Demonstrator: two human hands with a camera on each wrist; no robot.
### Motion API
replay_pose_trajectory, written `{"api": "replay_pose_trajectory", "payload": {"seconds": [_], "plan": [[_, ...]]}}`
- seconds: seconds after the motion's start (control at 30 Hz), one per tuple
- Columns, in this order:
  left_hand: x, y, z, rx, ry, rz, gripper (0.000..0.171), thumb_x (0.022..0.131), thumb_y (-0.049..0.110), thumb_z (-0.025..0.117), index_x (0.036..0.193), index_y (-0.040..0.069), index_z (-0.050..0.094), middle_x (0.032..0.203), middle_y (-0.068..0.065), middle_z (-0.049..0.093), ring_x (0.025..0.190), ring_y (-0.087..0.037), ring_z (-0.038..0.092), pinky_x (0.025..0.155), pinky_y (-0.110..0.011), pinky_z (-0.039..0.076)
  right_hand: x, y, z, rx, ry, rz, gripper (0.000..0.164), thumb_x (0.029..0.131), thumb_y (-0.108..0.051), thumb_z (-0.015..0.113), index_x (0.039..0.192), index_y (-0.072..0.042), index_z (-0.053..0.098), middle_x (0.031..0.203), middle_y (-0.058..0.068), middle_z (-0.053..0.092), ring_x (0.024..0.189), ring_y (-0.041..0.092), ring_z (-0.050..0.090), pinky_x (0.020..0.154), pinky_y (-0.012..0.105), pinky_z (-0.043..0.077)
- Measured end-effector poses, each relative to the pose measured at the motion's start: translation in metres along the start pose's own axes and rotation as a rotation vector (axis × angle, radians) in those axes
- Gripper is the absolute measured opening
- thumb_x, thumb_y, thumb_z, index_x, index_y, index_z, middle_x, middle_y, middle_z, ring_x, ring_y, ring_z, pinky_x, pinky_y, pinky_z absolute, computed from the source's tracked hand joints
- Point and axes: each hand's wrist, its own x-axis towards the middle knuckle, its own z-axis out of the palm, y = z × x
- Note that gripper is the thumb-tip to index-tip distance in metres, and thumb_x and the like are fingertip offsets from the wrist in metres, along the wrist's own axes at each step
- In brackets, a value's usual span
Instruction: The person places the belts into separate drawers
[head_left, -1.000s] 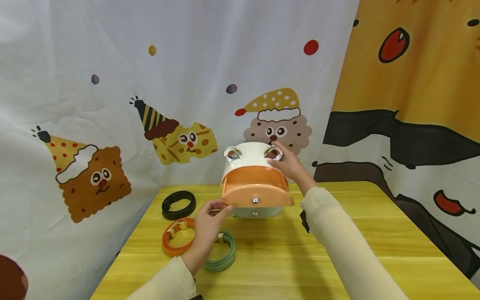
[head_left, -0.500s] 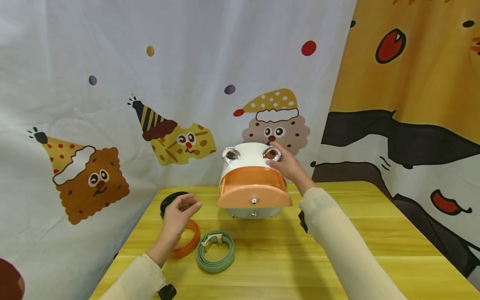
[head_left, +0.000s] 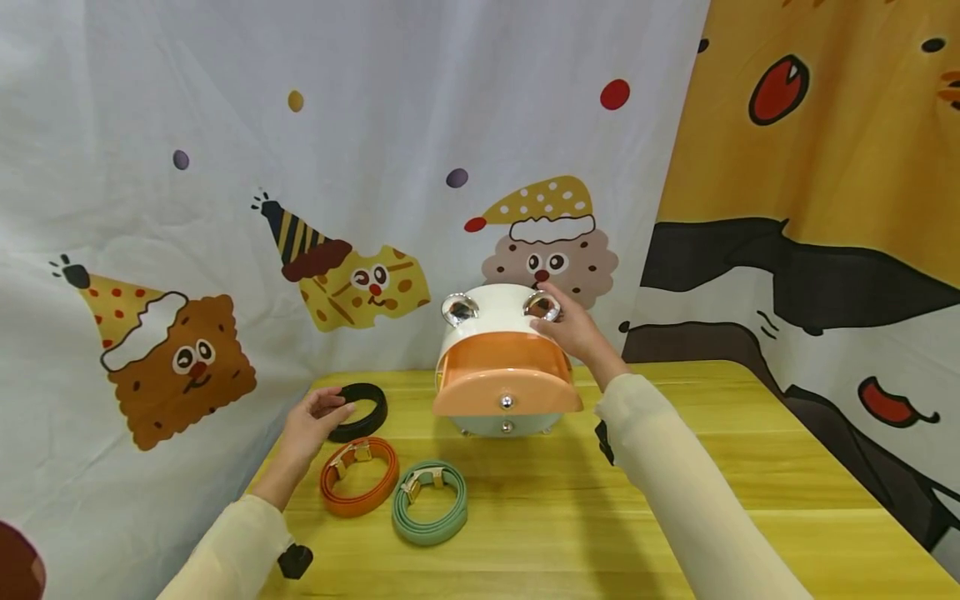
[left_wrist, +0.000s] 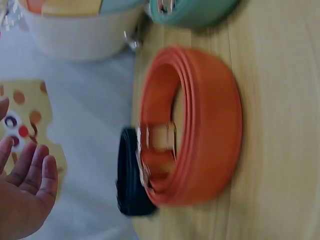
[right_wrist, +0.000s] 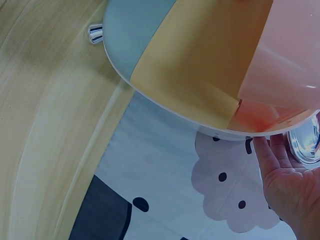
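Observation:
On the table stands a white animal-shaped storage box (head_left: 497,312) with chrome eyes, its orange upper drawer (head_left: 507,395) pulled out and a pale green lower drawer (head_left: 506,425) beneath. My right hand (head_left: 576,329) holds the box at the chrome eye on its right, thumb in front and fingers above. In the right wrist view, fingertips of the right hand (right_wrist: 290,185) meet the box's side. My left hand (head_left: 309,425), fingers loosely bent and nothing held, hovers by the coiled black belt (head_left: 375,427); the left wrist view shows a gap between them.
A coiled orange belt (head_left: 360,500) with a gold buckle lies in front of the black one. To its right is a coiled green belt (head_left: 430,533). A printed curtain (head_left: 375,100) hangs right behind the yellow wooden table (head_left: 675,500).
My left hand has let go of the orange drawer's left edge and moved left, past the green and orange belts, to beside the black belt. The right hand stays on the box.

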Motion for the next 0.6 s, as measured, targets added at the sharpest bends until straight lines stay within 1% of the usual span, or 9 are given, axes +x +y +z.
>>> {"api": "replay_pose_trajectory", "payload": {"seconds": [0.1,0.2,0.33,0.5,0.6], "plan": [[0.004,-0.009,-0.009,0.020,-0.009,-0.005,0.065,0.094,0.043,0.067,0.142,0.006,0.046,0.134,-0.017,0.051,0.122,-0.029,0.050,0.097,-0.036,0.045,-0.001,-0.001,0.000,-0.003,0.002,-0.003,0.069,0.098,-0.019,0.065,0.156,-0.030,0.029,0.148,0.014,0.043,0.092,0.027,0.055,0.081,0.039,0.048],[0.008,-0.019,-0.016,0.036,-0.013,-0.011,0.068,0.094,0.044,0.066,0.145,0.005,0.044,0.137,-0.019,0.049,0.125,-0.034,0.048,0.103,-0.049,0.040,-0.001,-0.001,0.000,-0.007,0.004,-0.001,0.070,0.098,-0.019,0.065,0.156,-0.030,0.029,0.148,0.015,0.043,0.095,0.028,0.055,0.083,0.041,0.048],[0.013,-0.032,-0.023,0.050,-0.023,-0.022,0.070,0.095,0.043,0.066,0.148,0.005,0.040,0.140,-0.022,0.046,0.126,-0.037,0.047,0.104,-0.052,0.040,-0.001,-0.001,0.000,-0.010,0.002,0.000,0.070,0.098,-0.019,0.065,0.156,-0.030,0.029,0.151,0.016,0.040,0.098,0.029,0.054,0.086,0.043,0.047],[0.021,-0.046,-0.031,0.074,-0.043,-0.056,0.075,0.093,0.047,0.066,0.149,0.005,0.038,0.142,-0.024,0.044,0.126,-0.040,0.047,0.103,-0.053,0.041,0.000,-0.001,0.000,-0.015,0.004,-0.004,0.070,0.098,-0.018,0.065,0.156,-0.029,0.029,0.152,0.015,0.040,0.098,0.029,0.054,0.086,0.043,0.047],[0.025,-0.054,-0.034,0.108,-0.056,-0.071,0.080,0.092,0.050,0.066,0.150,0.003,0.036,0.142,-0.027,0.043,0.126,-0.041,0.047,0.102,-0.054,0.042,0.001,0.000,0.001,-0.011,0.004,-0.002,0.070,0.098,-0.018,0.065,0.156,-0.030,0.029,0.152,0.014,0.040,0.102,0.029,0.054,0.088,0.043,0.047]]}}
